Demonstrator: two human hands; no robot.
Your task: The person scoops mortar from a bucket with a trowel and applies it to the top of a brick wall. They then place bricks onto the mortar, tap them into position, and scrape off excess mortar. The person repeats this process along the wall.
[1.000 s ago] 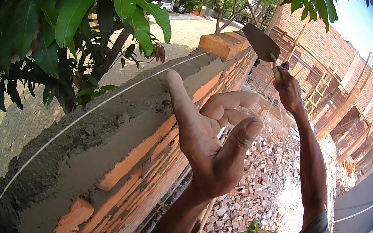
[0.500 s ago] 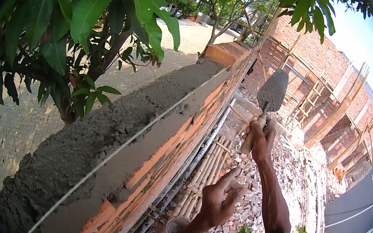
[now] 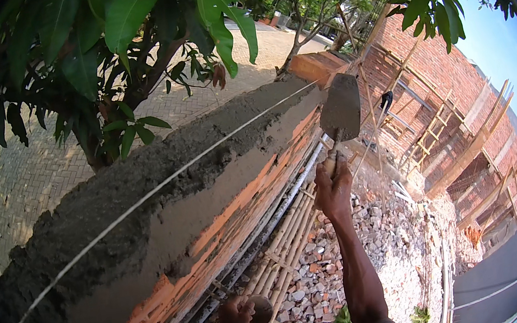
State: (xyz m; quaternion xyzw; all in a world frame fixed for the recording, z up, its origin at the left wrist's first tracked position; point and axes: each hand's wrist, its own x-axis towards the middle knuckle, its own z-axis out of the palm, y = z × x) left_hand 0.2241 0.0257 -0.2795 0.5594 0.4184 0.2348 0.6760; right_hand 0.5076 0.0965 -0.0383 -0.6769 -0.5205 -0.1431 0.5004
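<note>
My right hand (image 3: 334, 187) is closed around the wooden handle of a trowel (image 3: 340, 108). The trowel points up and away, its grey-smeared blade beside the far end of the wall. Low in the view, my left hand (image 3: 235, 315) has its fingers curled, beside a round, grey-brown rim (image 3: 262, 310); whether it grips that rim is unclear. Wet grey mortar (image 3: 113, 200) lies thick along the top of a brick wall (image 3: 215, 232) and coats part of its face. A taut white string (image 3: 164, 186) runs along the mortar's edge.
Orange bricks (image 3: 318, 65) sit at the wall's far end. Leafy branches (image 3: 141, 13) hang over its left side, above paving (image 3: 21, 193). Bamboo poles (image 3: 283, 250) and rubble (image 3: 314, 285) lie below on the right. Farther off stands a brick building (image 3: 436, 73) with scaffolding.
The trowel has swung left toward the wall, and its blade shows less mortar. My left hand has dropped down and left, from spread fingers to curled ones, near the round rim.
</note>
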